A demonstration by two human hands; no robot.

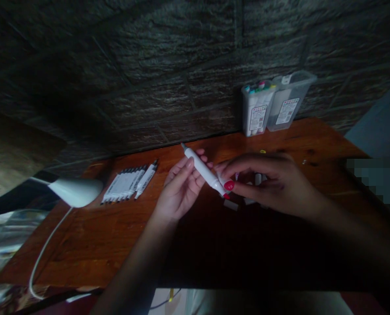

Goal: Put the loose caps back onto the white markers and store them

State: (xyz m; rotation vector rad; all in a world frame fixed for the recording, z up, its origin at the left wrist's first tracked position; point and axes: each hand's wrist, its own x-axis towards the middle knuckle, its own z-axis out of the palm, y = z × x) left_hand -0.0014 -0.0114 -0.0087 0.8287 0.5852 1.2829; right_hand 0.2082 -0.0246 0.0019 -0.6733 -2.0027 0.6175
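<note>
My left hand (178,190) is closed around the barrel of a white marker (203,169), which slants down to the right. A grey tip shows at its upper end and a red tip at its lower end. Between the thumb and fingers of my right hand (270,181) is a white marker cap (228,183) with a red, numbered end, close beside the red tip. Whether cap and marker touch, I cannot tell. Several loose caps (230,204) lie on the wooden table under my right hand, partly hidden by it.
A row of white markers (124,183) lies on the table (93,240) to the left, near a white lamp (78,191) with a cord. Two clear plastic cases stand against the stone wall: one with markers (257,111), another beside it (288,103). A small yellow piece (263,151) lies behind my right hand.
</note>
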